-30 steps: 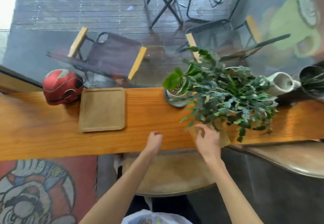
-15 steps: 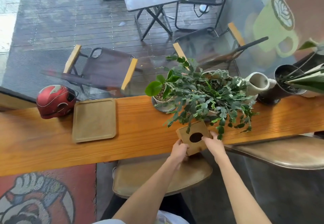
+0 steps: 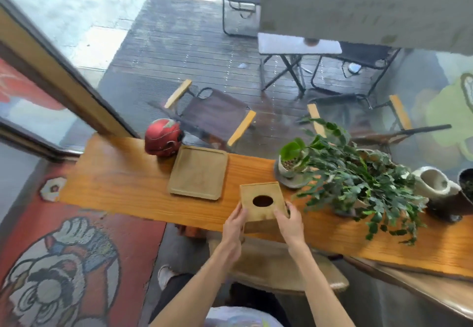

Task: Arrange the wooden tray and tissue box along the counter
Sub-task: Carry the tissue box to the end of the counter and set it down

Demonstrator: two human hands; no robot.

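You are gripping the tissue box point(image 3: 263, 203) between both hands; your left hand point(image 3: 234, 225) is clasping its left side, your right hand point(image 3: 288, 223) its right; the wooden tray point(image 3: 198, 172) is lying just beyond your left fingertips.

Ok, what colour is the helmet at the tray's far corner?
Red with pale markings, clearest in the head view: the helmet.

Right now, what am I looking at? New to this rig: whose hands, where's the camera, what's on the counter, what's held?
No robot here: a person's bare hands, filmed by one wide-angle camera worn on the head, looking forward and down. The left hand and right hand grip the wooden tissue box from either side, above the counter's near edge. On the counter: a wooden tray lying flat, a red helmet beside it, potted plants and a pale jug to the right.
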